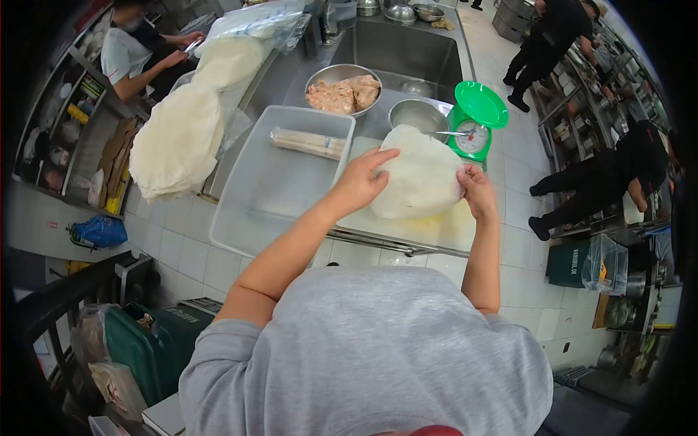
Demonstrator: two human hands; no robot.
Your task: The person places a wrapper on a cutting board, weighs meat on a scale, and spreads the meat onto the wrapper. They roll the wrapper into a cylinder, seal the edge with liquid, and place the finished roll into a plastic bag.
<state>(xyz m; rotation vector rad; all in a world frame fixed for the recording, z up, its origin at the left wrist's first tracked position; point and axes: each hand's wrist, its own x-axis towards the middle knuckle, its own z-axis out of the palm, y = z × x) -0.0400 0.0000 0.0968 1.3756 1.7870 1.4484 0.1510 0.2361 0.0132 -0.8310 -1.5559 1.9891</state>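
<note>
A thin, pale round wrapper sheet [416,182] is held over the white cutting board [459,225] at the counter's front. My right hand [477,192] pinches its right edge between thumb and fingers. At the left edge, my left hand [362,180] grips the sheet, its forefinger lying across the surface. Behind the sheet stands a metal bowl [414,112] with a spoon handle across its rim. A metal bowl of pinkish ground meat [343,94] sits farther back. Left of my hands, a translucent plastic bin [265,200] contains a bundle of pale rolls [308,143].
A green dial scale [472,138] stands right of the bowl. Stacked wrapper sheets [178,142] lie at the left, near a plastic bag [258,25]. A sink [400,54] is behind. One person [138,54] sits at left; others [618,171] work at right.
</note>
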